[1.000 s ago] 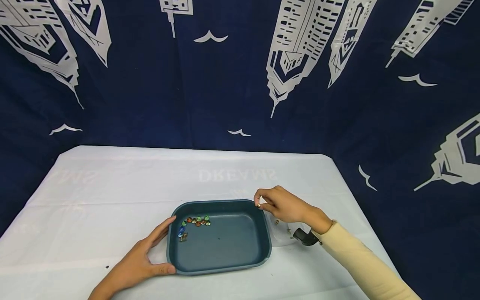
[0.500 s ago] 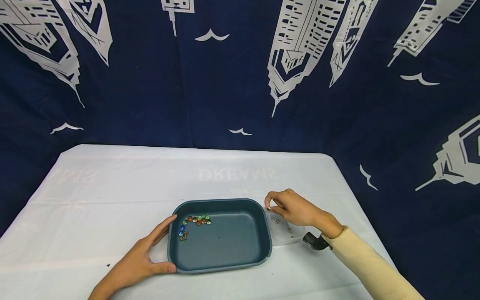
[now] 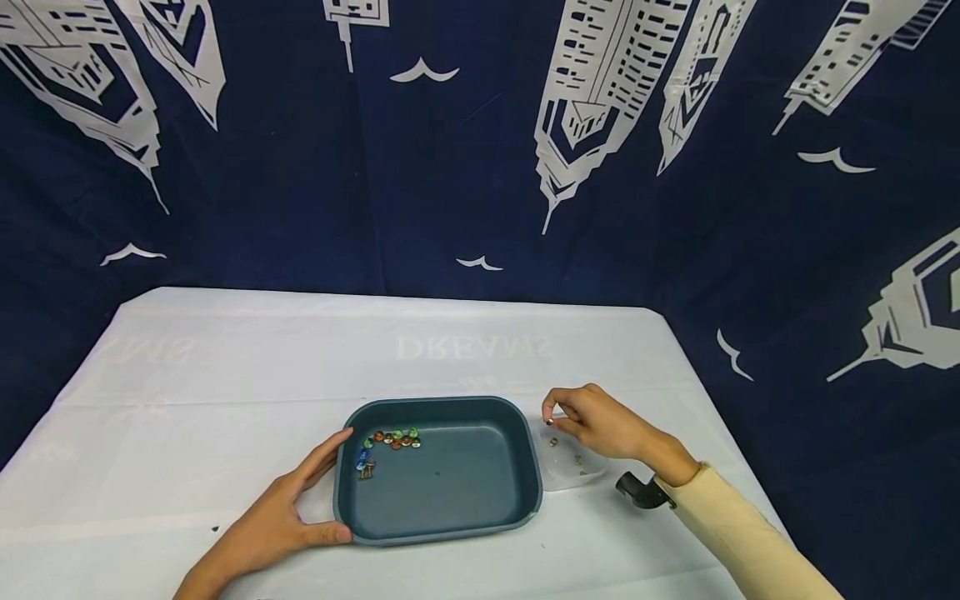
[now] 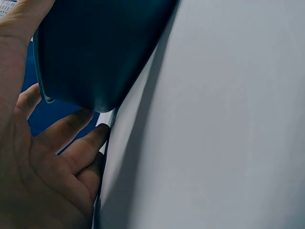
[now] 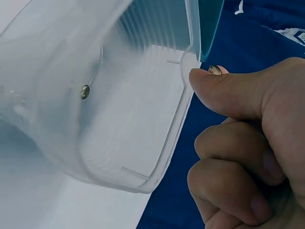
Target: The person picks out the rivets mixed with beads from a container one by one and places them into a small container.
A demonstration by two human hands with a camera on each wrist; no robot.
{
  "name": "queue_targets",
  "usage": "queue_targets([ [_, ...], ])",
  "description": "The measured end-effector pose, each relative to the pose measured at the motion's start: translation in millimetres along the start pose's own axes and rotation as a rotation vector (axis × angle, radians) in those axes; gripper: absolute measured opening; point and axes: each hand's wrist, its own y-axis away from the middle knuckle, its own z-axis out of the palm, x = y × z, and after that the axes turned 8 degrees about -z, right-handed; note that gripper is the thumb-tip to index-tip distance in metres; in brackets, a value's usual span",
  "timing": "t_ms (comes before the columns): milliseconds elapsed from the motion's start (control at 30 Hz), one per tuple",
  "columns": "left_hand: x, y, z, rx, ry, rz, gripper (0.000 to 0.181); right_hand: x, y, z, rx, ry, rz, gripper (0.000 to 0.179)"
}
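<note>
Your right hand [image 3: 600, 421], its grip pinching a small gold-coloured piece [image 5: 215, 69], has moved from the dark teal rectangular tray [image 3: 450, 496] towards the clear plastic container [image 3: 558, 477], so placing seems pending, while your left hand [image 3: 281, 510] touches the tray, fingers apart.

I face a navy cloth [image 3: 450, 183] printed with pale, upside-down towers [image 3: 592, 92], beyond my white-covered table [image 3: 262, 350].

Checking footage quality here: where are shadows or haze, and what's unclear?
Left wrist: shadow along the white cloth, the dark tray dim; right wrist: hazy through the translucent container; head: brighter, the coloured pieces too small for detail.
</note>
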Motion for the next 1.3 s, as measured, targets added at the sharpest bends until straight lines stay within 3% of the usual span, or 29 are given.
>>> queue_targets([
  [967, -0.2, 1.1, 0.6, 0.007, 0.001, -0.006, 0.113, 2.2, -2.7, 1.8, 0.005, 0.01, 0.001, 0.007],
  [1300, 0.6, -0.2, -0.9, -0.001, 0.01, -0.001, 0.114, -2.6, -8.6, 3.0, -0.011, -0.003, -0.034, 0.007],
])
